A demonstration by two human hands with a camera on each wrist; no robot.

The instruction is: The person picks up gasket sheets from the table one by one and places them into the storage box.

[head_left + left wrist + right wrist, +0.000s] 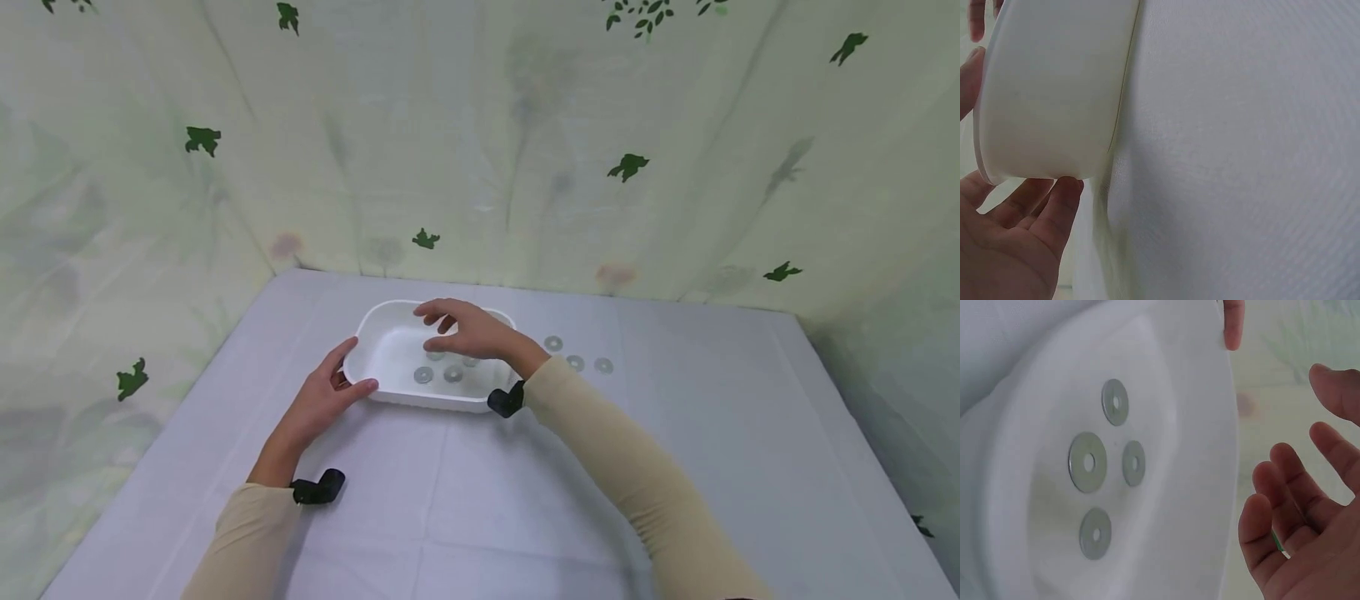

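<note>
A white oval plastic tub (390, 354) stands on the table, with several flat metal washers (1085, 444) lying apart on its floor. My left hand (318, 404) grips the tub's left end, its thumb on the near rim and its fingers against the outer end wall (1047, 119). Over the tub is my right hand (472, 329), fingers loosely bent and thumb apart, with nothing between them. In the right wrist view that hand (1310, 537) appears beyond the rim, away from the washers. It hides part of the tub's interior in the head view.
Three more washers (575, 363) lie on the table just right of the tub. A white cloth (465, 500) covers the table. Behind it hangs a pale curtain (450, 150) with leaf prints. Each wrist carries a small black camera (321, 487).
</note>
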